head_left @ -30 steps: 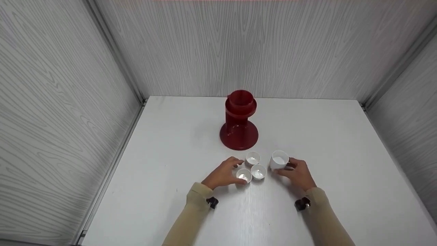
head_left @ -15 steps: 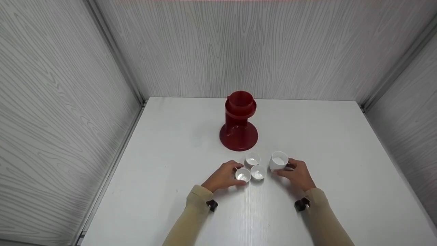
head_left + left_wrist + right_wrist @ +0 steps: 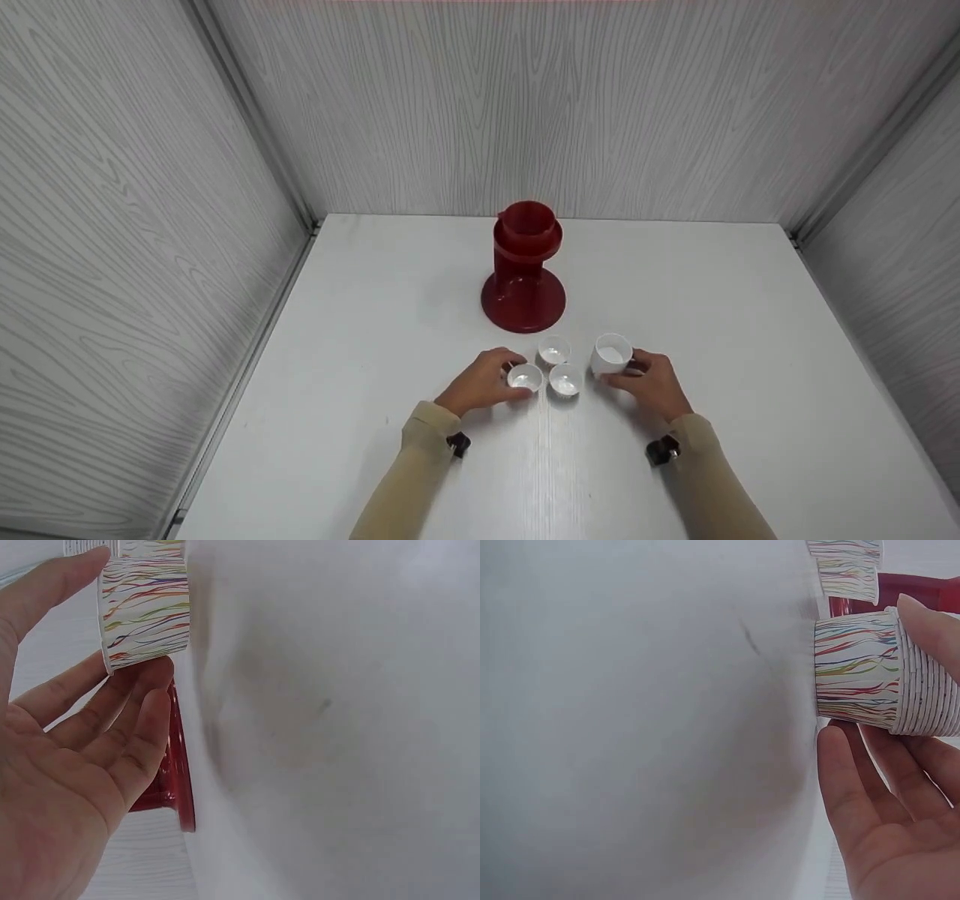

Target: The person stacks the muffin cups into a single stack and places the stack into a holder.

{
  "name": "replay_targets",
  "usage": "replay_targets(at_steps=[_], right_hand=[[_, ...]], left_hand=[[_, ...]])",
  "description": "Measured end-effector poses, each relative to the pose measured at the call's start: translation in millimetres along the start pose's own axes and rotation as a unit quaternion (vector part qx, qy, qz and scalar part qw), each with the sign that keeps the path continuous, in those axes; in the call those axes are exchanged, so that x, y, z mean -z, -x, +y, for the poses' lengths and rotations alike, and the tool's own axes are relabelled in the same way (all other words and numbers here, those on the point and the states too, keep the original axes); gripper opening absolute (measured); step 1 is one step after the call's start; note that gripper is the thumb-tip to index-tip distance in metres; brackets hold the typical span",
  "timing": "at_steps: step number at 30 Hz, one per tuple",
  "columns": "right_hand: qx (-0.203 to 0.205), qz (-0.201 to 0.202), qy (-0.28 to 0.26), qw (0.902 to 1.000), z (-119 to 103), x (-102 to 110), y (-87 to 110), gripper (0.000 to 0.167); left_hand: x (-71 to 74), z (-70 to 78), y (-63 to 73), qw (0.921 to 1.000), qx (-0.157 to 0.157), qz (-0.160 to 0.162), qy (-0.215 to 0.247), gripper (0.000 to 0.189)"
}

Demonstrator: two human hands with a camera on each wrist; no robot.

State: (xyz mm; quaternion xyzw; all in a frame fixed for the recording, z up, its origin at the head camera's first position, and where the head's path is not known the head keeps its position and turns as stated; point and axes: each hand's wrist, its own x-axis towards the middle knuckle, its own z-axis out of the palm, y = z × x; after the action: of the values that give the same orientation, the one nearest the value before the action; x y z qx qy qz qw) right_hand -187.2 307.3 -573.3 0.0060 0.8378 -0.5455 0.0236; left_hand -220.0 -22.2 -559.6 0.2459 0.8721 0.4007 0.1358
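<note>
My left hand (image 3: pixel 480 384) pinches a small paper cup (image 3: pixel 524 378) between thumb and fingers. In the left wrist view that paper cup (image 3: pixel 146 611) shows wavy coloured lines on white, its base close to the table. My right hand (image 3: pixel 654 384) holds a stack of paper cups (image 3: pixel 611 355), thumb on one side and fingers on the other. Many nested rims show on the stack (image 3: pixel 859 667) in the right wrist view. Between the hands stand two single paper cups, a rear one (image 3: pixel 554 349) and a front one (image 3: pixel 565 381), mouths up.
A red stand (image 3: pixel 523 300) with a round base and a ring-like top stands behind the cups. The white table (image 3: pixel 375 300) is bounded by a grey wood-grain back panel (image 3: pixel 480 112) and side panels. Dark wrist cameras (image 3: pixel 664 450) sit at both sleeves.
My left hand has closed its fingers on the nearest left cup and drawn it leftward, away from the two single cups. My right hand and the stack have stayed in place.
</note>
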Motion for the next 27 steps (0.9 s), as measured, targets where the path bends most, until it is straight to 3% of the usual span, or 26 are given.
replay_targets(at_steps=[5, 12, 20, 27], right_hand=[[-0.002, 0.0, 0.001, 1.0, 0.8, 0.5, -0.6, 0.056], [-0.003, 0.002, 0.009, 1.0, 2.2, -0.2, -1.8, 0.058], [-0.002, 0.0, 0.006, 1.0, 3.2, -0.6, -1.0, 0.056], [0.0, 0.005, 0.008, 1.0, 4.1, -1.0, -2.0, 0.055]], left_hand=[[16.3, 11.0, -7.5, 0.9996, -0.009, 0.018, -0.019, 0.059], [30.1, 41.0, -24.4, 0.9963, -0.071, 0.044, -0.021, 0.056], [26.7, 80.4, -48.6, 0.9957, -0.078, 0.03, -0.041, 0.06], [16.6, 100.3, -65.9, 0.9943, -0.096, 0.024, -0.039, 0.058]])
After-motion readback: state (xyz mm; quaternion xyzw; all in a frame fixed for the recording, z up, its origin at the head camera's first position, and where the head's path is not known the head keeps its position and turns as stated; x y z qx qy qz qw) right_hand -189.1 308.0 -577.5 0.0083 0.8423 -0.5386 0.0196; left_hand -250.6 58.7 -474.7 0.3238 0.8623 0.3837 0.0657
